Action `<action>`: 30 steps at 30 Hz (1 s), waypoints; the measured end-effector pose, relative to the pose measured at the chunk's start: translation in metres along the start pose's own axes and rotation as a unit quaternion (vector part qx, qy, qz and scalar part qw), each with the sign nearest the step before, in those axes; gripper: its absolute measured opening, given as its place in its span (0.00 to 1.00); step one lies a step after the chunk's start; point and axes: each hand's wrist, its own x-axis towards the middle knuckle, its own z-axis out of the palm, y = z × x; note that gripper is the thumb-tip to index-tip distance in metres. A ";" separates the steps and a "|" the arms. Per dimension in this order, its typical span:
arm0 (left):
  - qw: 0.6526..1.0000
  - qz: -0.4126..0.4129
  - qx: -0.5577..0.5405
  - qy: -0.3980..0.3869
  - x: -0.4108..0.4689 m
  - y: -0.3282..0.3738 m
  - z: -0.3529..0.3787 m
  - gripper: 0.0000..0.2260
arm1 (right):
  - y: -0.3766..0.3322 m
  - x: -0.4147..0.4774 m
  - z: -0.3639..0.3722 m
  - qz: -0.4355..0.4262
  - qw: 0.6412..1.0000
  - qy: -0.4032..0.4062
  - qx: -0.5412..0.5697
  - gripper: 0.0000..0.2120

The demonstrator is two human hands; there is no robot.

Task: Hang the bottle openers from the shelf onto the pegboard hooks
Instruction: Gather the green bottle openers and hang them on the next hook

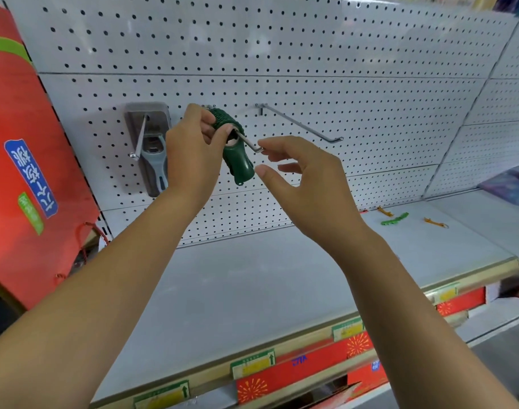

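the green opener [237,152], pinched at its upper end by the curled fingers [206,122] of the left hand [193,152], is seen threaded on the hook [251,144] with its long axis hanging down, while the right hand [305,178] is held loosely open and empty just beside the hook tip, right of the opener.

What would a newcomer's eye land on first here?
A dark green opener sits on the middle hook, gripped by the left hand, with the open right hand at the hook's tip. A big red bag fills the far left, and a light green opener and orange openers lie on the shelf at right.
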 end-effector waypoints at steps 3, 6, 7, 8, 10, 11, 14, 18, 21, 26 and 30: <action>1.000 0.008 0.027 -0.001 0.012 -0.010 0.005 0.09 | -0.002 0.000 -0.001 0.002 1.000 -0.002 -0.008 0.14; 0.999 0.016 0.051 -0.007 0.025 -0.019 0.010 0.09 | -0.006 0.001 -0.003 0.007 1.000 -0.005 -0.014 0.14; 0.998 0.022 0.061 -0.012 0.030 -0.023 0.011 0.09 | -0.007 0.001 -0.004 0.009 1.000 -0.007 -0.015 0.14; 0.997 0.025 0.069 -0.017 0.034 -0.026 0.012 0.09 | -0.008 0.001 -0.004 0.011 1.000 -0.009 -0.017 0.14; 0.996 0.028 0.082 -0.026 0.040 -0.032 0.014 0.10 | -0.010 0.001 -0.005 0.011 1.000 -0.009 -0.023 0.14; 0.995 0.029 0.087 -0.030 0.043 -0.035 0.014 0.10 | -0.010 0.001 -0.005 0.009 1.000 -0.008 -0.027 0.14; 0.994 0.026 0.100 -0.037 0.051 -0.040 0.016 0.10 | -0.009 0.001 -0.005 0.005 0.999 -0.006 -0.036 0.14; 0.990 0.030 0.127 -0.045 0.054 -0.040 0.016 0.11 | -0.011 0.000 -0.005 0.014 0.999 -0.011 -0.040 0.14; 0.985 0.049 0.156 -0.049 0.052 -0.041 0.015 0.11 | -0.013 0.000 -0.006 0.019 0.999 -0.014 -0.043 0.14; 0.980 0.078 0.175 -0.051 0.052 -0.045 0.013 0.11 | -0.010 0.000 -0.006 0.021 0.999 -0.017 -0.043 0.16; 0.982 0.086 0.161 -0.054 0.049 -0.050 0.008 0.11 | -0.004 -0.005 -0.003 0.011 0.999 -0.017 -0.032 0.18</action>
